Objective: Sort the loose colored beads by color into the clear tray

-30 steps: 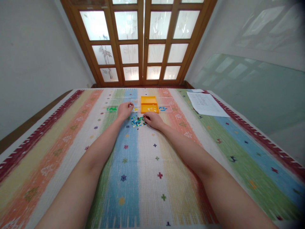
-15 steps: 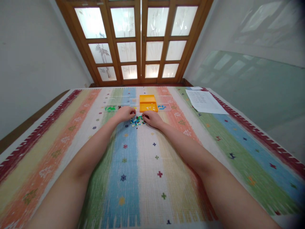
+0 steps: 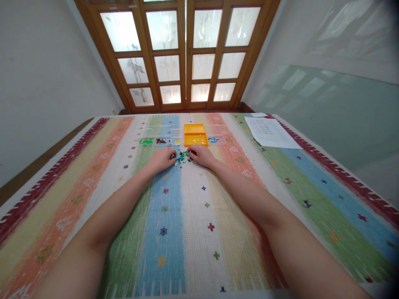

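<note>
Head view: your two bare forearms stretch across the striped cloth (image 3: 187, 216) covering the counter. Your left hand (image 3: 162, 159) and right hand (image 3: 202, 154) rest palm-down on either side of a small pile of coloured pieces (image 3: 183, 157), fingers curled inward and touching its edges; whether either pinches a piece is too small to tell. Just beyond the pile sits an orange tray (image 3: 193, 129), flanked by clear compartments holding green pieces (image 3: 146, 141), dark red pieces (image 3: 161, 140) and blue pieces (image 3: 213, 140). Farther right lies a sheet of paper (image 3: 269, 132); wooden glazed doors (image 3: 187, 54) close the background.
</note>
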Available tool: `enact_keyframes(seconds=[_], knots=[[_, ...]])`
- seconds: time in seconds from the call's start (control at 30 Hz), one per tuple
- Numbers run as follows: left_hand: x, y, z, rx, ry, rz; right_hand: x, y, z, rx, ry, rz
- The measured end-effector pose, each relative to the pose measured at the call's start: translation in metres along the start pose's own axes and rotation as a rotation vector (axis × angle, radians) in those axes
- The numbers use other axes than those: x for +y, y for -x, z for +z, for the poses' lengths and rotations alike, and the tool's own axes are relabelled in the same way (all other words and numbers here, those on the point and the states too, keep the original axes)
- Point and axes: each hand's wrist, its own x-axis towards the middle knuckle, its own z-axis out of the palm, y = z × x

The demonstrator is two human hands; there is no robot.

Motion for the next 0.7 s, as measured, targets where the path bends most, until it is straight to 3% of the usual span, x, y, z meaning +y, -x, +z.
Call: enact_keyframes(seconds=[0.7], knots=[[-0.0096,0.0088,0.0007,0.019,0.002,-0.047,-0.008,0.0014,0.0005,-0.091,0.165,-0.097]])
